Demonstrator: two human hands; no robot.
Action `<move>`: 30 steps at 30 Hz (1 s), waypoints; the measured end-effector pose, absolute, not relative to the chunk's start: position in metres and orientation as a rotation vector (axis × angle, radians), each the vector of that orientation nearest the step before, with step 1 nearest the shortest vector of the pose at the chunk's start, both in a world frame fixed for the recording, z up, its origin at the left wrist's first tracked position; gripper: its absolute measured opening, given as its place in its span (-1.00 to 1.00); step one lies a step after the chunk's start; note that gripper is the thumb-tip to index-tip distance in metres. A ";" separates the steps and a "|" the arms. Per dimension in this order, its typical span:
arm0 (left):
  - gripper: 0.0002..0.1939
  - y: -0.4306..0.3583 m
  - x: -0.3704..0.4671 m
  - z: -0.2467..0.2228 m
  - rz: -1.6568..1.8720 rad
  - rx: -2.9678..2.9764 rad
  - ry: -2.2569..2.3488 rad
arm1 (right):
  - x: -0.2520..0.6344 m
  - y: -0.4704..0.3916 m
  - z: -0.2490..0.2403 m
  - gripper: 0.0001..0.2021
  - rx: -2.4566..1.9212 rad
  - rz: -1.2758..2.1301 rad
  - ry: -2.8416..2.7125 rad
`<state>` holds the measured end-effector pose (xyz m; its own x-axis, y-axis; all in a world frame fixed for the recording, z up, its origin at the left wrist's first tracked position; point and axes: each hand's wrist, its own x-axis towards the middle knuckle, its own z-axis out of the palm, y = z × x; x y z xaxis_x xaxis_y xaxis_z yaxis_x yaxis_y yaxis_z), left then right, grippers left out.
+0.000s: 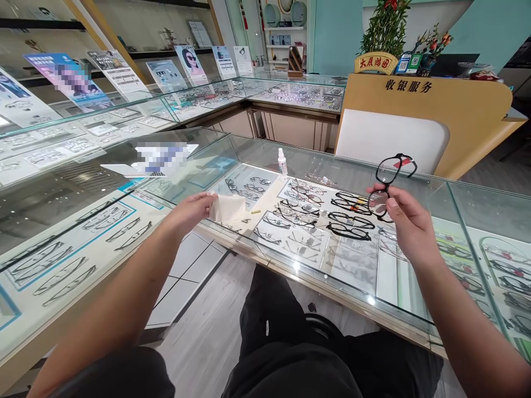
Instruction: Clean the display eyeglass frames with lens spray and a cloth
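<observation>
My right hand (409,221) is closed round a pair of black-framed eyeglasses (389,176), raised above the glass counter with the lenses one above the other. A red mark shows on the upper lens. At the counter's left part, my left hand (193,213) pinches a corner of a pale beige cloth (228,209), which hangs down over the glass top. Between the hands, a row of black eyeglasses (350,225) and several thinner-framed pairs (296,213) show on or beneath the glass; which of these cannot be told for all. Behind them stands a small white spray bottle (282,163).
The glass display counter (298,265) runs across in front of me, joining another case (74,221) at left. White folded cards (153,157) lie on its corner. Upright posters (66,80) line the left cases. A wooden cashier desk (423,110) stands at back right.
</observation>
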<state>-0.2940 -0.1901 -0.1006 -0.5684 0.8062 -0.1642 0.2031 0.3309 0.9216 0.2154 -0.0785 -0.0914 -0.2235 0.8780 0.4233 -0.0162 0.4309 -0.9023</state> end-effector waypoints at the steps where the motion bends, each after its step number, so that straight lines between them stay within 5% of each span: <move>1: -0.67 -0.189 -0.289 -0.094 1.272 0.863 1.946 | 0.216 -0.078 -0.091 -0.66 -0.777 1.005 -1.569; 7: -0.75 -0.158 -0.232 -0.044 1.476 0.925 1.667 | 0.217 -0.076 -0.088 -0.66 -0.750 0.998 -1.533; 10: -0.63 -0.127 -0.187 -0.026 1.491 0.989 1.474 | 0.219 -0.073 -0.088 -0.67 -0.731 0.994 -1.523; 17: -0.49 -0.045 -0.074 -0.009 1.194 1.227 1.172 | 0.231 -0.064 -0.082 -0.64 -0.730 0.985 -1.528; 30: -0.67 0.017 0.010 -0.006 1.155 1.418 1.033 | 0.254 -0.048 -0.072 -0.59 -0.743 0.956 -1.461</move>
<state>0.0102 0.0171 -0.0063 0.1806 0.9743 0.1344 0.0258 -0.1413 0.9896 0.2544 -0.0483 -0.0723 -0.1182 0.8752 0.4690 -0.0791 0.4625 -0.8831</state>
